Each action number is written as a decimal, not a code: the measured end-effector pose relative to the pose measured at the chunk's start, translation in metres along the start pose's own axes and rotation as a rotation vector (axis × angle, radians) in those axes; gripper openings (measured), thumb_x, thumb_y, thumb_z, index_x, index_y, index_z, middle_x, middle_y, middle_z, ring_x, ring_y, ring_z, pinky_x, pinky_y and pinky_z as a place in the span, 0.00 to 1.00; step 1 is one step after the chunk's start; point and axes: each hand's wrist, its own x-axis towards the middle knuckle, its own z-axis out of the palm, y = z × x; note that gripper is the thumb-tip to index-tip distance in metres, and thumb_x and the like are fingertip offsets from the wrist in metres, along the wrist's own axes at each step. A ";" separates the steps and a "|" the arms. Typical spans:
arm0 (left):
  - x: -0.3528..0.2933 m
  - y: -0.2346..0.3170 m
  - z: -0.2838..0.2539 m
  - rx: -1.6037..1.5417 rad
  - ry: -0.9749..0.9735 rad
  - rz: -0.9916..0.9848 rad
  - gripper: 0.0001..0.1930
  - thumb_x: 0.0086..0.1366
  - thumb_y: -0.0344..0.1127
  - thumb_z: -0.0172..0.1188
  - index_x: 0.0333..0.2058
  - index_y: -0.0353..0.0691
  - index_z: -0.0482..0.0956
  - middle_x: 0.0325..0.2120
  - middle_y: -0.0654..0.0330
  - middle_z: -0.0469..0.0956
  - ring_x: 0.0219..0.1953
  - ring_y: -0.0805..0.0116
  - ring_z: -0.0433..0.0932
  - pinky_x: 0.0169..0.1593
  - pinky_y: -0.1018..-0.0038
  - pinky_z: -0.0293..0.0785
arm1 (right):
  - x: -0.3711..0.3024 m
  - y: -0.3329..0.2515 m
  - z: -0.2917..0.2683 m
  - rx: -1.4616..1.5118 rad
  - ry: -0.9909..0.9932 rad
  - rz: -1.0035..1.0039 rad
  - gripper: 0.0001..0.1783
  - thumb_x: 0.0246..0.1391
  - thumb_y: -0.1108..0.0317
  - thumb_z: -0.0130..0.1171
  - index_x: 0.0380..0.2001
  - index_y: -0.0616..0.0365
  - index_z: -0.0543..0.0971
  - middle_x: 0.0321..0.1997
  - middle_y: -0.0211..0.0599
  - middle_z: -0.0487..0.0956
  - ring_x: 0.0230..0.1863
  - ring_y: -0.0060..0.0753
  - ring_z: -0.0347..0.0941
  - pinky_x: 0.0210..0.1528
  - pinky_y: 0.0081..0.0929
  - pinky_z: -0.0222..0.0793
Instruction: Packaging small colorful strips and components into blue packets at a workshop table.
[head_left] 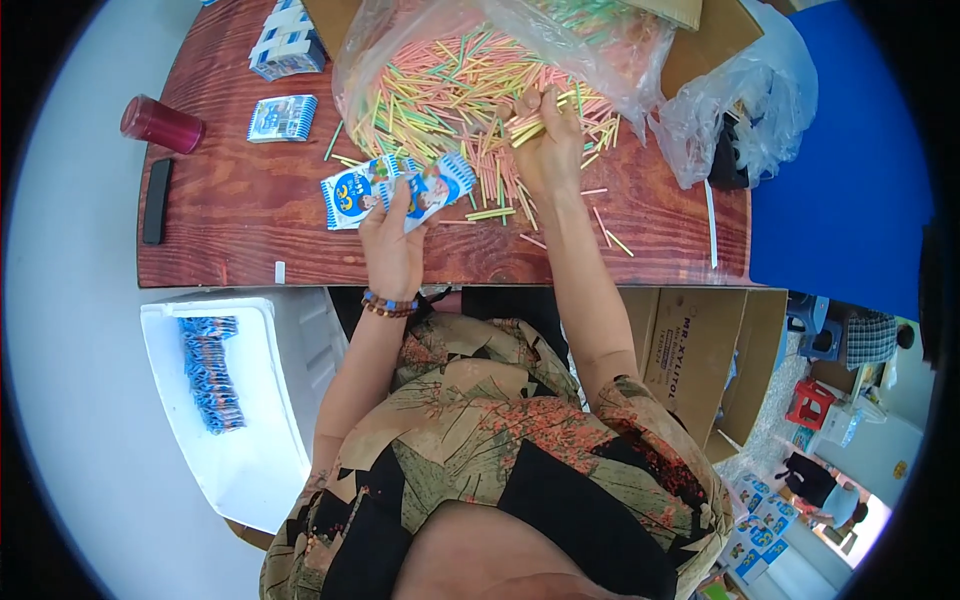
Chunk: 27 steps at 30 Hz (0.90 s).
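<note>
My left hand (393,240), with a beaded bracelet at the wrist, grips a small blue-and-white packet (432,190) between thumb and fingers. Partly behind that hand is another blue-and-white packet (352,195); whether it is held or lies on the table I cannot tell. My right hand (550,150) is closed on a few thin pastel sticks (524,131), mostly yellow. It is over the near right side of a big heap of pink, yellow and green sticks (440,85), which spills from a clear plastic bag (355,50). Loose sticks lie near both hands.
On the red-brown wooden table (230,215) are a dark red cup (162,124), a black phone-like slab (156,201), a flat packet stack (281,118) and more packets (287,42). A white foam box (265,400) holding packets stands lower left. A cardboard carton (690,345) is lower right.
</note>
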 end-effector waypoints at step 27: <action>0.018 -0.006 0.017 -0.254 -0.107 -0.169 0.11 0.69 0.40 0.52 0.37 0.37 0.77 0.30 0.62 0.79 0.27 0.74 0.75 0.31 0.75 0.74 | -0.047 0.034 0.070 -0.680 -0.201 -0.478 0.06 0.66 0.66 0.40 0.38 0.57 0.61 0.40 0.48 0.77 0.52 0.47 0.72 0.66 0.48 0.50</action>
